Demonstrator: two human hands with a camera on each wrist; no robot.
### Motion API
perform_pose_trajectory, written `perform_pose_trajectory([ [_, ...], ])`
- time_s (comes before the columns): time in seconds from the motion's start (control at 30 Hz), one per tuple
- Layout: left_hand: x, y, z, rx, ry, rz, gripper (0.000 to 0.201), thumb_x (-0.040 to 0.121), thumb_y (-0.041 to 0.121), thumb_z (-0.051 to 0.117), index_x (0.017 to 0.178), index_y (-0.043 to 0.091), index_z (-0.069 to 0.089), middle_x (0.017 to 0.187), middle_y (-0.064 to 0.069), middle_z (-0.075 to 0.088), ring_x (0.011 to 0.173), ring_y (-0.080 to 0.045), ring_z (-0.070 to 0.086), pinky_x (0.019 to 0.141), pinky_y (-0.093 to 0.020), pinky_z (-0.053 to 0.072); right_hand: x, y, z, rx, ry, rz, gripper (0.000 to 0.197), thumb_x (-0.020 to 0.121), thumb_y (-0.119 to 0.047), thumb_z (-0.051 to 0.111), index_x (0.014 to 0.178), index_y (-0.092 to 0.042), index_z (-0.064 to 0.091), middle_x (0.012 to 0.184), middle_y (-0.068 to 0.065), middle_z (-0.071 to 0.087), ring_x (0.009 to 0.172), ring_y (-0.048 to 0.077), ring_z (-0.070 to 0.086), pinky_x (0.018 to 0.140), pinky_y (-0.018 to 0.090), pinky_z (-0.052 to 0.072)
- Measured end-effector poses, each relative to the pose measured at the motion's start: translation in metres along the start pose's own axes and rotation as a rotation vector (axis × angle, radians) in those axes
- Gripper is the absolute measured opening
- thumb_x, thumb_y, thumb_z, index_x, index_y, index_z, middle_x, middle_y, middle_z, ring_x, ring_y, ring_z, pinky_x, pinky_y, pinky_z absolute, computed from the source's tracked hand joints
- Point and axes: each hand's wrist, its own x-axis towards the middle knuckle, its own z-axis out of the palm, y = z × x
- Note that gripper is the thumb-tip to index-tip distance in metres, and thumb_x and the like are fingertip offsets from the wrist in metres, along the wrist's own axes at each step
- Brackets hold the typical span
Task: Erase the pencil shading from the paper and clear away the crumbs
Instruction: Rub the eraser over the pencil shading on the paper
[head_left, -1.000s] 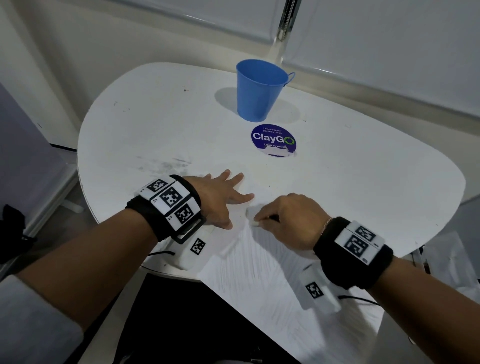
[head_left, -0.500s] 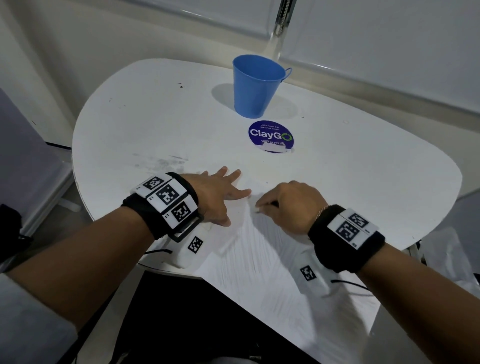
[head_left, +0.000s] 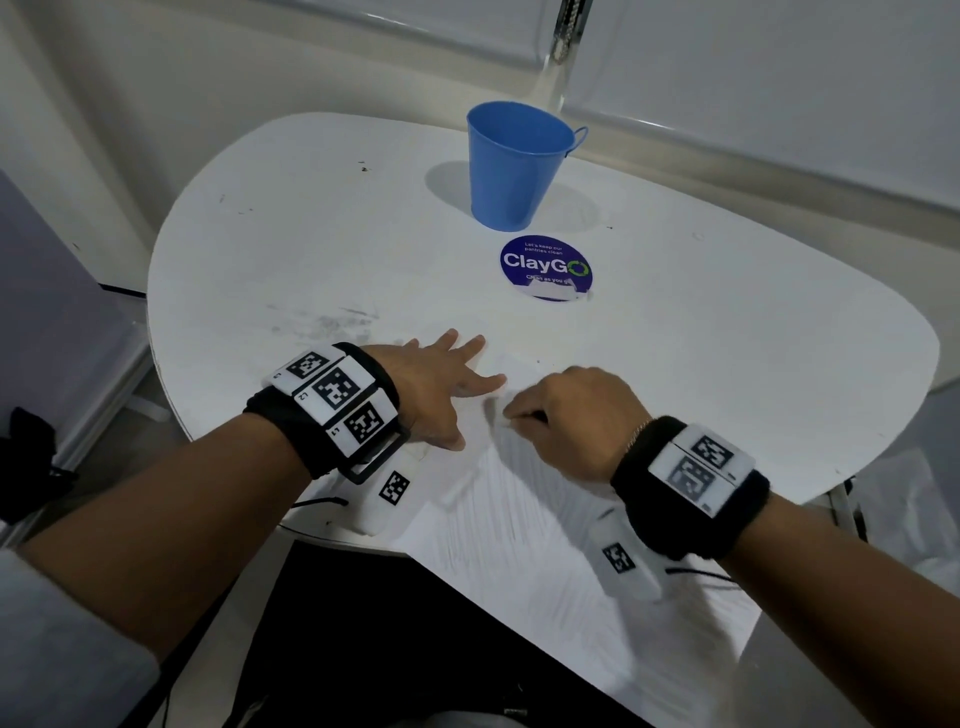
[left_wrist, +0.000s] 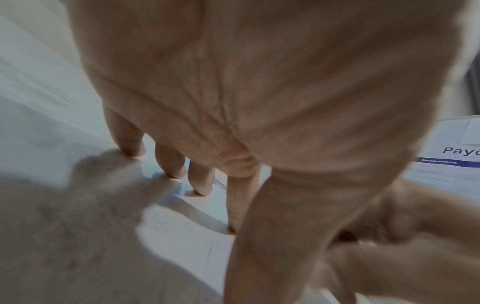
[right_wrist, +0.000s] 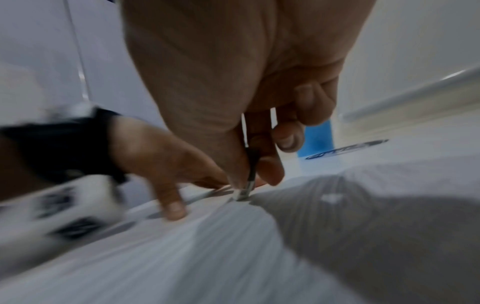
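Head view: your left hand still flat, fingers spread, pinning paper at desk near edge, 6 o'clock from blue cup. Your right hand has crept slightly toward 9 o'clock; shading remains, so erasing is mid-stroke.

Left wrist view: fingertips press sheet, grip open.

Right wrist view: grip closed, pinching slim eraser tool, tip on paper. Crumbs not discernible.

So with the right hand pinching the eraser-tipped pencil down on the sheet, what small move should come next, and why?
Probably another short rubbing stroke toward the person. The right hand pinches the pencil with its eraser end on the paper, pencil streaks still cover the sheet nearer the person, and the left hand lies flat, pinning it.
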Motion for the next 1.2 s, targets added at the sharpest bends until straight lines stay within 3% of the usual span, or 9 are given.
perform_pose_trajectory([
  [0.2, -0.003, 0.003, -0.001, 0.011, 0.005, -0.010, 0.085, 0.097, 0.038, 0.061, 0.156, 0.052, 0.000, 0.163, 0.015, -0.026, 0.151, -0.010, -0.024, 0.125, -0.039, -0.005, 0.010, 0.003, -0.008, 0.070, 0.026, 0.049, 0.025, 0.096, -0.034, 0.051, 0.103, -0.040, 0.074, 0.096, -0.012, 0.073, 0.087, 0.021, 0.063, 0.072, 0.031, 0.048],
  [0.33, -0.003, 0.002, -0.001, -0.009, 0.013, -0.007, 0.087, 0.096, 0.037, 0.063, 0.156, 0.052, 0.002, 0.164, 0.015, -0.026, 0.150, -0.009, -0.025, 0.126, -0.039, -0.005, 0.003, -0.002, 0.001, 0.056, 0.017, 0.033, 0.023, 0.095, -0.031, 0.050, 0.091, -0.028, 0.072, 0.082, -0.007, 0.072, 0.074, 0.021, 0.060, 0.065, 0.031, 0.047],
  [0.47, -0.003, 0.000, -0.001, -0.015, 0.013, -0.001, 0.087, 0.096, 0.037, 0.064, 0.156, 0.052, 0.003, 0.164, 0.015, -0.026, 0.150, -0.009, -0.025, 0.126, -0.040, -0.005, -0.006, -0.006, -0.008, 0.109, -0.047, -0.015, 0.023, 0.096, -0.034, 0.052, 0.104, -0.041, 0.073, 0.099, -0.015, 0.074, 0.089, 0.017, 0.065, 0.076, 0.030, 0.051],
  [0.57, -0.005, 0.003, -0.002, -0.012, 0.015, -0.013, 0.085, 0.097, 0.038, 0.062, 0.156, 0.052, 0.002, 0.163, 0.016, -0.026, 0.151, -0.009, -0.024, 0.125, -0.038, -0.004, 0.010, 0.000, -0.012, 0.088, 0.025, 0.006, 0.026, 0.098, -0.035, 0.049, 0.106, -0.043, 0.073, 0.104, -0.016, 0.073, 0.092, 0.018, 0.065, 0.070, 0.028, 0.044],
  [0.67, -0.004, 0.003, 0.000, -0.023, 0.024, -0.012, 0.085, 0.096, 0.038, 0.063, 0.155, 0.053, 0.003, 0.163, 0.017, -0.025, 0.151, -0.009, -0.024, 0.126, -0.038, -0.004, 0.005, -0.002, -0.007, 0.011, 0.026, -0.023, 0.027, 0.099, -0.034, 0.046, 0.088, -0.032, 0.071, 0.088, -0.008, 0.073, 0.080, 0.021, 0.064, 0.062, 0.027, 0.036],
  [0.8, -0.002, 0.000, 0.000, -0.032, 0.022, 0.010, 0.086, 0.095, 0.036, 0.065, 0.156, 0.052, 0.005, 0.164, 0.015, -0.025, 0.151, -0.009, -0.025, 0.126, -0.039, -0.005, -0.006, -0.008, -0.008, 0.032, -0.072, -0.054, 0.023, 0.096, -0.033, 0.051, 0.097, -0.036, 0.074, 0.089, -0.009, 0.074, 0.079, 0.019, 0.064, 0.068, 0.031, 0.049],
  [0.97, -0.004, 0.001, -0.001, -0.016, 0.018, -0.007, 0.085, 0.096, 0.037, 0.062, 0.155, 0.053, 0.003, 0.163, 0.017, -0.025, 0.151, -0.009, -0.024, 0.126, -0.040, -0.003, 0.009, -0.003, -0.011, 0.094, 0.039, 0.006, 0.024, 0.098, -0.034, 0.051, 0.100, -0.041, 0.074, 0.097, -0.014, 0.074, 0.085, 0.017, 0.065, 0.067, 0.028, 0.045],
  [1.07, -0.003, 0.001, 0.000, -0.020, 0.019, -0.001, 0.086, 0.096, 0.037, 0.063, 0.156, 0.053, 0.003, 0.164, 0.016, -0.025, 0.150, -0.008, -0.025, 0.126, -0.038, -0.006, -0.007, -0.007, -0.004, 0.034, -0.024, -0.015, 0.025, 0.097, -0.034, 0.049, 0.099, -0.029, 0.073, 0.091, -0.007, 0.074, 0.083, 0.021, 0.066, 0.071, 0.032, 0.051],
  [1.2, -0.004, 0.002, -0.001, -0.016, 0.020, -0.006, 0.085, 0.097, 0.037, 0.062, 0.155, 0.054, 0.003, 0.163, 0.017, -0.026, 0.150, -0.009, -0.024, 0.124, -0.037, -0.006, -0.011, -0.007, -0.010, 0.075, -0.075, -0.020, 0.022, 0.094, -0.033, 0.053, 0.101, -0.037, 0.074, 0.095, -0.011, 0.075, 0.088, 0.020, 0.066, 0.077, 0.034, 0.053],
])
